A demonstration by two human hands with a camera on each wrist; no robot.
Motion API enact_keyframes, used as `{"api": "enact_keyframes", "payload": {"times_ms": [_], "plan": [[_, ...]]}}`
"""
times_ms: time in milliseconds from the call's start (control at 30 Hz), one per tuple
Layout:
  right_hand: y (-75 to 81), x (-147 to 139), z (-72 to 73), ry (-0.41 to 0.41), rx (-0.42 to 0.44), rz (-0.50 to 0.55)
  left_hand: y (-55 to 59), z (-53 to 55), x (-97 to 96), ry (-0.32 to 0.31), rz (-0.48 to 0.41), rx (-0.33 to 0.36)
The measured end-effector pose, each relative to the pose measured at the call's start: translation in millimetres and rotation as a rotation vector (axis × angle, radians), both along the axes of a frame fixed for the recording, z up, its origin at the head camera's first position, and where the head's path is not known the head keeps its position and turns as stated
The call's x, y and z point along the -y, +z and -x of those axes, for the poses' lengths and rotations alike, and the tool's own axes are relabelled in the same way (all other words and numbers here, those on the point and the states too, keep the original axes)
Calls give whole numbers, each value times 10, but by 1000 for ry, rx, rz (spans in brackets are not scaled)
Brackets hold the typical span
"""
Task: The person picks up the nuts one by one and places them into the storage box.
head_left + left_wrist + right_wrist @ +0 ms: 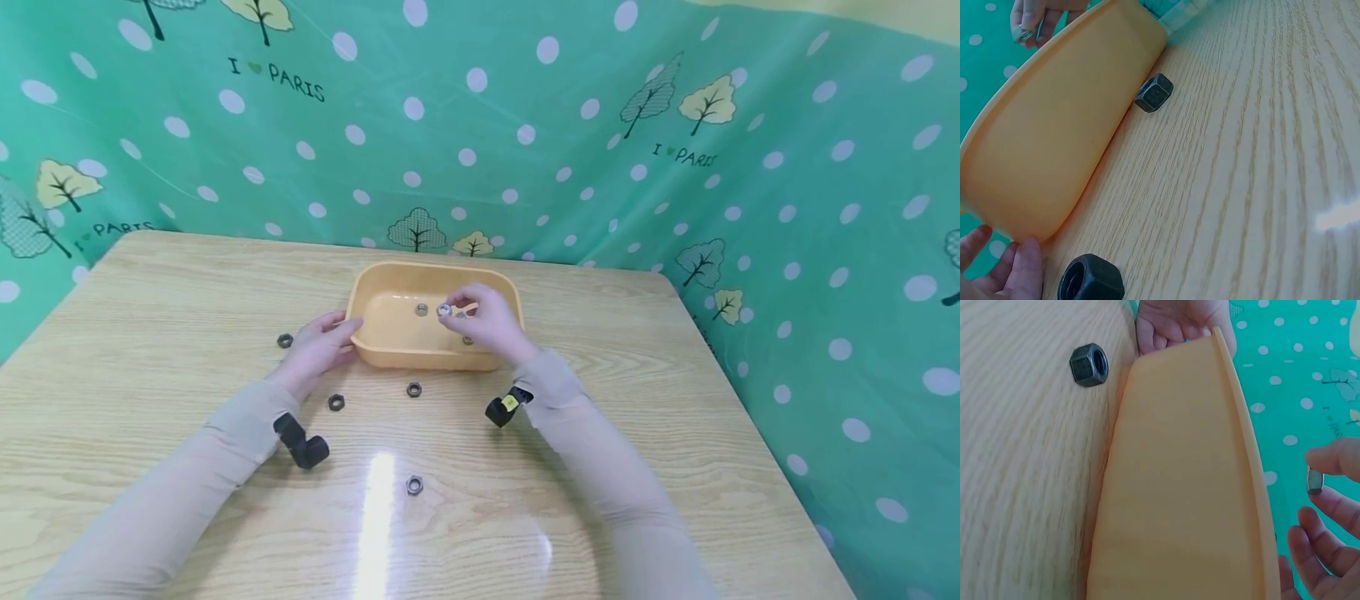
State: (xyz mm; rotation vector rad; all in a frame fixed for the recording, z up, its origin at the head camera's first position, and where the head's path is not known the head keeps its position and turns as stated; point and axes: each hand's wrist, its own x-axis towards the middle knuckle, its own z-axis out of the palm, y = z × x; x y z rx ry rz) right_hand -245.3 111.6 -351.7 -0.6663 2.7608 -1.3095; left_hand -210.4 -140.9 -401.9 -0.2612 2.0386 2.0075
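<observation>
I'm working from afar, right hand (486, 320) pinching 1 nut (444, 310), likely dense, rigid, best taken across opposite flats, left hand (317, 343) touching the bin (420, 359) with relaxed fingers.

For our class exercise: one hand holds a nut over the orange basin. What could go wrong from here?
1. The held nut sits in just a fingertip pinch of the right hand, so it might slip and drop.
2. The left hand touches the orange basin at its left end; a careless push could shift it.
3. In the head view, the left wrist camera hangs near a loose nut and could perhaps knock it aside.
</observation>
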Motion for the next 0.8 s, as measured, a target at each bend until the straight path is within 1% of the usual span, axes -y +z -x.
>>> {"api": "enact_keyframes", "payload": {"times_ms": [233,467,800], "plan": [[-30,-6,57,-16,-18,-21,-19,14,12,-10,16,-5],[-120,21,101,-43,-7,-92,-20,10,7,-6,18,-5],[-164,28,119,-41,-15,-98,9,-21,-5,4,26,2]]}}
